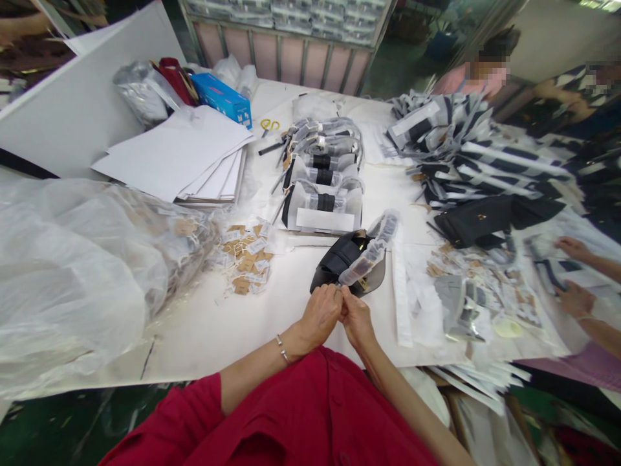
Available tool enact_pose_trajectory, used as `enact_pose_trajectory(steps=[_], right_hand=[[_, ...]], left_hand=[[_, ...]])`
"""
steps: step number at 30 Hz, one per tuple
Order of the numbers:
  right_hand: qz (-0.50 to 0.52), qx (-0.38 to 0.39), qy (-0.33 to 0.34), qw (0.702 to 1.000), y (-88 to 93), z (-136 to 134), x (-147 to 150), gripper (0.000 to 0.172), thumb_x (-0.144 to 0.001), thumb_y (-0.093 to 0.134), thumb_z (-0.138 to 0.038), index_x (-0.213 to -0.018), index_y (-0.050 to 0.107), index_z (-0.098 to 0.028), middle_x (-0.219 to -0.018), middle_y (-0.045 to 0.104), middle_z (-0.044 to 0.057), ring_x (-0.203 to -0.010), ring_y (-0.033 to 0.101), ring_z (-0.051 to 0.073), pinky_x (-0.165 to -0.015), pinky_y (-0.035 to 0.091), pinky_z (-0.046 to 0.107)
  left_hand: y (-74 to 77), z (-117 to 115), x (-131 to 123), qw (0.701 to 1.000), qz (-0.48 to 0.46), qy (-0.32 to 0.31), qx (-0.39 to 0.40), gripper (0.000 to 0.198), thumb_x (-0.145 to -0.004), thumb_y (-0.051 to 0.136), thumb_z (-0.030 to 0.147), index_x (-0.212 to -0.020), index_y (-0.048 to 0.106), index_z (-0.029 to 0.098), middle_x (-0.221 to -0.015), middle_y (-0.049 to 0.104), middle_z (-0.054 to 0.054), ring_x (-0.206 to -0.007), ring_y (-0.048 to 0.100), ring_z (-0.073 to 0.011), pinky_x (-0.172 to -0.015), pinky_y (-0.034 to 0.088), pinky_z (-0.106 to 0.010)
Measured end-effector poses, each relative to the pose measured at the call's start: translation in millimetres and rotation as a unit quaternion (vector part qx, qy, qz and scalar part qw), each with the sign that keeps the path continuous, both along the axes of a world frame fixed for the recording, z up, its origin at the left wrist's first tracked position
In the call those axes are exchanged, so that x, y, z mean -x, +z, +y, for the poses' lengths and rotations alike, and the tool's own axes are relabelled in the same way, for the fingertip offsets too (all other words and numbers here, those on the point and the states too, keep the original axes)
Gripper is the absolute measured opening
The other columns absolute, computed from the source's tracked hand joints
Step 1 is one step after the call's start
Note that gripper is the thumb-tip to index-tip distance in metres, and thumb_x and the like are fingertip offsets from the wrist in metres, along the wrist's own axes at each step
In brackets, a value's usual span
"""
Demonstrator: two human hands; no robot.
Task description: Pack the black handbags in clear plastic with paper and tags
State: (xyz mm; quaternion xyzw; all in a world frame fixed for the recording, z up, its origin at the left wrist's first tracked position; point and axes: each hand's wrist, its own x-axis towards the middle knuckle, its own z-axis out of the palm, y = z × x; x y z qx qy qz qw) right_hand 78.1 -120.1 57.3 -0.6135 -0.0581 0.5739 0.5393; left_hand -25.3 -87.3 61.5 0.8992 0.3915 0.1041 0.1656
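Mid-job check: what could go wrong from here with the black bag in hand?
1. The left hand and right hand pinch the near edge of the black bag, which sits close to the table edge; a hard tug might pull it off.
2. The loose paper tags lie just left of it; a sweeping forearm could scatter them.

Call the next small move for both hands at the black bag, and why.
Probably hold position and finish the fingertip pinch. The left hand and right hand meet, fingers closed, at the near edge of the black bag; what they pinch is too small to tell. The paper tags lie apart on the left.
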Motion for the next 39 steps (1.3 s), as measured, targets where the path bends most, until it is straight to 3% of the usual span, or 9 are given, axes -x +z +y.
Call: enact_pose_trajectory(steps=[5,10,11,13,16,21,25,32,39], right_hand=[[-0.012,0.037,-0.029,0.999,-6.5,6,-3,0.037,-0.050,0.087,-0.040,-0.065,0.061,-0.018,-0.055,0.062,-0.003,-0.051,0.056,0.013,-0.049,0.043,0.025],[-0.006,0.099,-0.020,0.995,-5.6,9,-5,0.038,-0.053,0.083,-0.042,-0.075,0.064,-0.018,-0.062,0.068,0.002,-0.055,0.061,0.016,-0.051,0.045,0.026],[-0.004,0.104,-0.010,0.995,-4.6,9,-6,0.038,-0.054,0.082,-0.043,-0.076,0.064,-0.017,-0.064,0.069,0.002,-0.056,0.061,0.016,-0.053,0.046,0.026],[-0.007,0.106,0.003,0.994,-3.5,9,-8,0.039,-0.054,0.083,-0.044,-0.075,0.064,-0.017,-0.064,0.068,0.001,-0.056,0.061,0.014,-0.055,0.046,0.026],[-0.029,0.096,0.005,0.995,-4.6,8,-9,0.041,-0.051,0.085,-0.045,-0.073,0.065,-0.017,-0.062,0.067,-0.001,-0.056,0.058,0.011,-0.057,0.045,0.023],[-0.069,0.053,0.004,0.996,-8.4,7,-4,0.045,-0.046,0.087,-0.052,-0.063,0.064,-0.017,-0.044,0.051,-0.006,-0.042,0.044,0.009,-0.046,0.035,0.024],[-0.094,0.037,0.006,0.995,-11.8,5,-4,0.044,-0.048,0.086,-0.053,-0.063,0.067,-0.016,-0.044,0.051,-0.005,-0.043,0.042,0.009,-0.046,0.032,0.025],[-0.135,0.039,-0.081,0.987,-17.9,-1,-3,0.043,-0.046,0.087,-0.049,-0.070,0.070,-0.017,-0.057,0.062,-0.002,-0.052,0.047,0.011,-0.054,0.037,0.027],[-0.050,0.006,-0.034,0.998,-19.6,3,-2,0.047,-0.048,0.083,-0.057,-0.062,0.059,-0.019,-0.052,0.057,-0.003,-0.049,0.048,0.011,-0.054,0.039,0.027]], left_hand=[[3.6,-14,-2,0.999,0.017,-0.026,-0.017,0.026,-0.092,0.039,0.005,-0.108,0.058,0.009,-0.092,0.060,-0.011,-0.084,0.056,-0.0246,-0.074,0.042,-0.038],[1.1,-25,29,0.991,-0.057,-0.108,0.059,0.022,-0.094,0.043,0.014,-0.102,0.062,0.017,-0.090,0.064,-0.007,-0.083,0.058,-0.0206,-0.076,0.041,-0.034],[0.9,-24,36,0.986,-0.094,-0.106,0.091,0.019,-0.095,0.044,0.019,-0.095,0.063,0.019,-0.086,0.063,-0.005,-0.081,0.058,-0.0192,-0.076,0.041,-0.032],[1.1,-17,47,0.973,-0.171,-0.010,0.153,0.023,-0.097,0.044,0.027,-0.084,0.061,0.020,-0.081,0.062,-0.003,-0.078,0.057,-0.0168,-0.074,0.041,-0.029],[-1.4,5,44,0.920,-0.239,0.173,0.258,0.023,-0.095,0.044,0.033,-0.080,0.056,0.020,-0.078,0.060,-0.001,-0.074,0.055,-0.0154,-0.071,0.041,-0.028],[-19.4,24,9,0.780,-0.280,0.167,0.535,0.037,-0.089,0.048,0.051,-0.071,0.051,0.019,-0.064,0.059,0.000,-0.063,0.058,-0.0150,-0.062,0.044,-0.027],[-33.3,11,-7,0.699,-0.326,0.207,0.602,0.049,-0.083,0.047,0.067,-0.074,0.047,0.019,-0.057,0.053,0.003,-0.043,0.046,-0.0090,-0.044,0.035,-0.022],[-35.2,3,-3,0.714,-0.379,0.236,0.539,0.044,-0.079,0.058,0.061,-0.075,0.050,0.018,-0.058,0.056,0.004,-0.038,0.034,-0.0047,-0.039,0.024,-0.019],[-40.9,4,-2,0.693,-0.417,0.230,0.542,0.044,-0.073,0.066,0.059,-0.075,0.054,0.016,-0.062,0.063,0.001,-0.043,0.048,-0.0076,-0.045,0.035,-0.021]])
